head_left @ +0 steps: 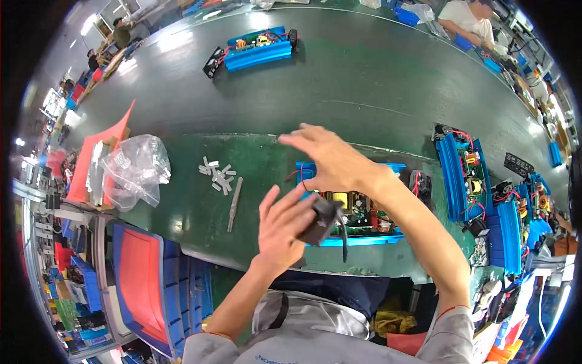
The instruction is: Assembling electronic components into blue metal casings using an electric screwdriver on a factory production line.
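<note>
My left hand [282, 230] holds a black box-shaped part [321, 223] against its fingers, over the left end of a blue metal housing [364, 241]. A dark strip hangs from that part. My right hand [341, 162] arches above the housing's far left corner, fingers apart, its thumb close to a thin red wire [302, 176]. Whether the thumb touches the wire I cannot tell. Inside the housing lies a circuit board [357, 206] with a yellow component. A black end piece [419, 185] with red wires sits at the right end.
Several small pale sleeves [219, 176] and a slim pen-like tool [235, 204] lie to the left, beyond them a clear plastic bag [142, 168]. Another blue housing [259, 56] rests on the far green surface. More housings [451, 176] stand at right. A person [470, 23] sits far right.
</note>
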Demonstrator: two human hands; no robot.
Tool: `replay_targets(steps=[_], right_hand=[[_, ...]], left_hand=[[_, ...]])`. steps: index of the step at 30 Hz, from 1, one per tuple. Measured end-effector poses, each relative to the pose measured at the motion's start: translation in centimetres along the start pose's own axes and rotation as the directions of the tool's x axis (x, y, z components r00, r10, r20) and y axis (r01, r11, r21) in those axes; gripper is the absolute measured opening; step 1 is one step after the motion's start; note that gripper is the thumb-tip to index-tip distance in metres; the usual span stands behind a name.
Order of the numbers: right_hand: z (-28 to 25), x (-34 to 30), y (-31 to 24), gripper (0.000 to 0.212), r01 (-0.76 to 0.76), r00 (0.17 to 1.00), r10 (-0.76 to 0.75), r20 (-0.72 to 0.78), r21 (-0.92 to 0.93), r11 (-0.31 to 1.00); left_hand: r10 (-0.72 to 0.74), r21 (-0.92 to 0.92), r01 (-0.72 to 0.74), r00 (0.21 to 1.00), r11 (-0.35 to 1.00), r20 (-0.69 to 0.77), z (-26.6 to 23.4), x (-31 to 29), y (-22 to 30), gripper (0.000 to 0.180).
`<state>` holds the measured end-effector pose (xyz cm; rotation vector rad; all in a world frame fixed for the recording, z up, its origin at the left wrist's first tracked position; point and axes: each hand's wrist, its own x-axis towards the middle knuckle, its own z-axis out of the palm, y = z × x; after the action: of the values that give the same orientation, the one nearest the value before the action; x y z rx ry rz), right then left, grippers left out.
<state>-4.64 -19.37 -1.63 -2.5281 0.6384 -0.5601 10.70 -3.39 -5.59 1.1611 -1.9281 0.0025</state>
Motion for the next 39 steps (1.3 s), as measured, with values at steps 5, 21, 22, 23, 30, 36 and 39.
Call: replay_targets(steps=[5,21,22,23,30,36,39], right_hand=[[0.9,2.5,1.0,0.026,0.17,0.963,-0.183,0.198,0.084,0.982],[-1.8,-10.8,-4.3,0.025,-0.016,0.991,-0.006,-0.132,-0.168,0.986],[-1.6,-11.1,-4.6,0.025,-0.029,0.989,0.005,-0.145,-0.162,0.986],[-1.3,-11.5,-5.2,0.027,-0.085,0.971,0.047,-0.235,-0.155,0.984],[-1.3,-20.4,-8.0,0.03,-0.799,0.425,0.598,-0.679,0.028,0.6],[0.6,-20.9,-7.1,0.039,-0.887,0.277,0.739,-0.614,0.133,0.443],[1.9,-21.7,-5.7,0.039,-0.834,0.235,0.741,-0.629,0.261,0.486]], left_hand=[[0.177,-0.082,-0.18,0.984,0.98,-0.034,0.0,-0.1,1.0,0.033],[-0.624,0.266,0.568,0.741,0.779,0.247,-0.7,3.2,0.2,0.045],[-0.617,0.271,0.557,0.743,0.785,0.261,-0.8,3.5,0.3,0.045],[-0.624,0.277,0.562,0.731,0.78,0.276,-0.8,3.6,0.3,0.048],[-0.366,0.195,0.352,0.93,0.915,0.035,-2.8,1.3,0.5,0.062],[-0.214,0.044,0.216,0.881,0.976,0.421,-3.4,1.1,2.4,0.038],[-0.269,0.064,0.271,0.84,0.96,0.472,-2.6,-0.4,1.9,0.036]])
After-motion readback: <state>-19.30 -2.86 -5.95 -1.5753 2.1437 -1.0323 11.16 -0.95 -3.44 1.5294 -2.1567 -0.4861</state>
